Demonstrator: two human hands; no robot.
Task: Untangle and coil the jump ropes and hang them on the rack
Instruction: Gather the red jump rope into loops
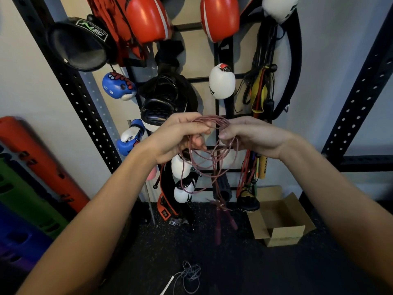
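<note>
A grey jump rope (189, 275) lies loose on the floor (234, 262), not yet coiled. Above it, the left hand (180, 135) and right hand (253, 135) pinch loops of a pink jump rope (214, 154), its handles (221, 222) dangling: coiling seems partway, hanging remains. On the rack (214, 173) beyond, no writing reads clearly.

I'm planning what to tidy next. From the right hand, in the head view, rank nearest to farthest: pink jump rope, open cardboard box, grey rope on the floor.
1. Pink jump rope: held in the right hand, and the left hand grips it too.
2. Open cardboard box: on the floor, below the right hand.
3. Grey rope: on the floor at the bottom of the view, lower left of the right hand.
</note>
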